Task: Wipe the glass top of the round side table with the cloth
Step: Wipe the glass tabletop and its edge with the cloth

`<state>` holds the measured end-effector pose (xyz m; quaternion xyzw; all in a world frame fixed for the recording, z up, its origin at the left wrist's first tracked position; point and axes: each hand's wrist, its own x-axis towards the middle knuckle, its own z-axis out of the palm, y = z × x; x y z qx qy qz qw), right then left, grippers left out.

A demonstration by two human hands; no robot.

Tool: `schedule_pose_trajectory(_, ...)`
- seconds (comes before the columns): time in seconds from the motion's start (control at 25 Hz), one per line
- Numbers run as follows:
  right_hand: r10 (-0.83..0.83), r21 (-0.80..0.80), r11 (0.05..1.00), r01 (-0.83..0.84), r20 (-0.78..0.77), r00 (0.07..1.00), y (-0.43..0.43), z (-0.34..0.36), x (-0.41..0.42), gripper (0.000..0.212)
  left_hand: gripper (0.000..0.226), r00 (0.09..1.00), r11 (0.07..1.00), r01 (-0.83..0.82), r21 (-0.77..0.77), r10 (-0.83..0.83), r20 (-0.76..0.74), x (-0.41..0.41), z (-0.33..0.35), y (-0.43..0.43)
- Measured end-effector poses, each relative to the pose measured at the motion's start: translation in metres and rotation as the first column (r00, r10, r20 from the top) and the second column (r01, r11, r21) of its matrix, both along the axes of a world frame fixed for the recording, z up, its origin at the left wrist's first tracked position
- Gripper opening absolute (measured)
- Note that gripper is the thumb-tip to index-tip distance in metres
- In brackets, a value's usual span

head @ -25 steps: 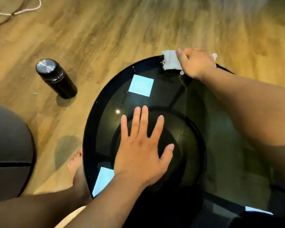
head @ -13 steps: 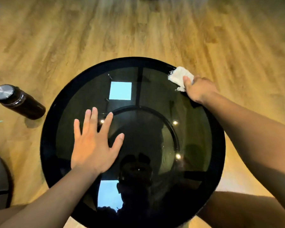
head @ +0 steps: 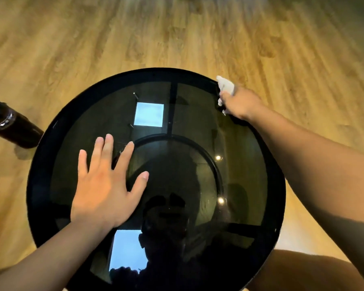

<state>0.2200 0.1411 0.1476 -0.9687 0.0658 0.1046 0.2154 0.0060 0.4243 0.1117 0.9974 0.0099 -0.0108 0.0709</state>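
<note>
- Gripping the cloth (head: 226, 86): fingers of the right hand (head: 241, 102) curl round a bunched white wad at the far right edge of the round side table (head: 37, 185), on its black rim. A tuft pokes past the edge.
- Left hand (head: 106, 185): fingers straight and spread, palm flat on the glass top (head: 240, 169), left of centre, holding nothing.
- Judgement: spread the wad flatter, press evenly, and sweep overlapping arcs from rim to centre. Shift the bracing palm too, since it likely leaves prints.
- Count: one cloth, one table, two hands, one dark bottle (head: 11, 127) on the wooden floor by the left edge.
</note>
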Motion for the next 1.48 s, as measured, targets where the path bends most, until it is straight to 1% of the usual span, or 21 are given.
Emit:
schedule_pose_trajectory(0.04,0.041,0.006,0.999,-0.041,0.012,0.999,0.009,-0.006,0.016,0.031,0.076,1.000,1.000,0.001,-0.001,-0.001,0.004,0.001,-0.001,0.001)
schedule_pose_trajectory(0.12,0.131,-0.014,0.991,-0.131,0.029,0.991,0.017,-0.010,0.033,0.044,0.074,1.000,1.000,0.003,-0.014,-0.003,0.010,-0.001,-0.001,0.001)
schedule_pose_trajectory(0.24,0.137,0.039,0.990,-0.137,0.017,0.990,-0.006,-0.009,0.024,0.052,0.074,1.000,1.000,0.000,-0.027,0.000,0.007,-0.001,0.000,0.000)
schedule_pose_trajectory(0.32,0.048,-0.079,0.996,-0.050,-0.024,0.999,-0.030,-0.006,0.003,0.062,0.075,1.000,0.999,-0.003,-0.042,0.004,0.005,0.000,0.001,0.001)
schedule_pose_trajectory(0.4,-0.024,-0.209,0.978,0.006,-0.083,0.996,-0.052,-0.003,-0.033,0.065,0.075,1.000,1.000,-0.017,-0.019,0.017,-0.003,0.000,-0.001,0.001)
schedule_pose_trajectory(0.44,-0.052,-0.240,0.971,0.022,-0.118,0.992,-0.060,-0.001,-0.053,0.063,0.075,1.000,1.000,-0.025,0.006,0.025,-0.011,0.001,-0.001,0.001)
schedule_pose_trajectory(0.52,-0.075,-0.301,0.953,0.014,-0.191,0.979,-0.070,0.008,-0.096,0.050,0.075,0.999,0.998,-0.034,0.044,0.034,-0.014,0.001,0.000,0.000)
schedule_pose_trajectory(0.64,-0.013,-0.400,0.905,-0.142,-0.362,0.932,-0.071,0.026,-0.160,0.027,0.074,1.000,0.999,-0.019,0.045,0.020,-0.003,0.002,0.000,0.000)
schedule_pose_trajectory(0.76,-0.080,-0.445,0.883,-0.149,-0.456,0.887,-0.064,0.024,-0.225,0.037,0.073,1.000,1.000,-0.023,0.019,0.023,0.012,0.001,0.000,0.000)
schedule_pose_trajectory(0.8,-0.068,-0.432,0.886,-0.167,-0.478,0.876,-0.058,0.029,-0.237,0.035,0.073,1.000,1.000,-0.023,0.014,0.023,0.018,0.001,-0.001,0.001)
schedule_pose_trajectory(0.84,-0.099,-0.394,0.912,-0.115,-0.483,0.870,-0.054,0.032,-0.237,0.032,0.073,0.999,1.000,-0.021,0.013,0.020,0.025,0.001,-0.002,0.002)
schedule_pose_trajectory(0.92,-0.203,-0.317,0.945,0.083,-0.369,0.907,-0.049,0.032,-0.224,0.027,0.073,1.000,1.000,-0.013,0.023,0.012,0.026,0.001,-0.003,0.002)
schedule_pose_trajectory(1.0,-0.279,-0.236,0.947,0.218,-0.266,0.923,-0.047,0.025,-0.195,0.018,0.072,0.999,0.999,-0.017,0.029,0.016,0.029,0.001,-0.004,0.001)
schedule_pose_trajectory(1.04,-0.311,-0.158,0.946,0.282,-0.206,0.928,-0.047,0.020,-0.180,0.015,0.072,0.999,0.999,-0.019,0.031,0.018,0.036,0.002,-0.005,0.002)
schedule_pose_trajectory(1.08,-0.353,-0.077,0.935,0.345,-0.167,0.920,-0.048,0.015,-0.171,0.021,0.072,0.999,0.999,-0.015,0.031,0.014,0.041,0.003,-0.006,0.002)
schedule_pose_trajectory(1.12,-0.379,-0.012,0.924,0.382,-0.149,0.913,-0.050,0.011,-0.168,0.031,0.071,0.999,1.000,-0.008,0.029,0.007,0.042,0.003,-0.006,0.002)
schedule_pose_trajectory(1.2,-0.424,0.056,0.897,0.439,-0.183,0.887,-0.058,0.007,-0.182,0.049,0.071,0.999,1.000,-0.001,0.030,0.000,0.041,0.003,-0.004,0.001)
schedule_pose_trajectory(1.32,-0.489,0.090,0.843,0.530,-0.282,0.825,-0.062,-0.004,-0.224,0.075,0.071,0.999,0.999,-0.009,0.054,0.007,0.045,0.002,-0.005,0.003)
schedule_pose_trajectory(1.36,-0.513,0.100,0.823,0.559,-0.292,0.807,-0.059,-0.003,-0.241,0.075,0.071,0.999,0.998,-0.003,0.056,0.000,0.043,0.003,-0.005,0.001)
schedule_pose_trajectory(1.44,-0.555,0.094,0.792,0.604,-0.304,0.775,-0.039,0.007,-0.271,0.059,0.071,0.999,0.999,0.006,0.034,-0.007,0.043,0.004,-0.003,0.001)
schedule_pose_trajectory(1.48,-0.552,0.081,0.794,0.603,-0.322,0.769,-0.026,0.011,-0.288,0.050,0.071,0.999,1.000,0.004,0.026,-0.005,0.043,0.004,-0.003,0.002)
